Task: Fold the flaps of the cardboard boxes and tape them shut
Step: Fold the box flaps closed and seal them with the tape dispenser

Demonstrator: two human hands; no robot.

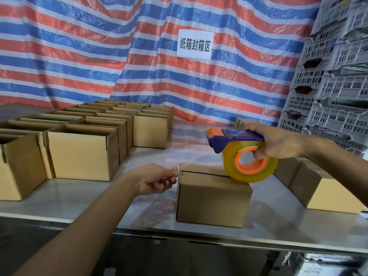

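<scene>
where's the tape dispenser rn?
Head view, right of centre: the right hand grips the tape dispenser, its roll at the right end of the closed cardboard box, by the front edge of the table.

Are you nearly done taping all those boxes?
Done: the closed boxes on the right look shut. In hand: the middle box has its flaps folded; the right hand holds the tape dispenser on it, and the left hand seems to pinch the tape end. Left: many open boxes on the left.
</scene>
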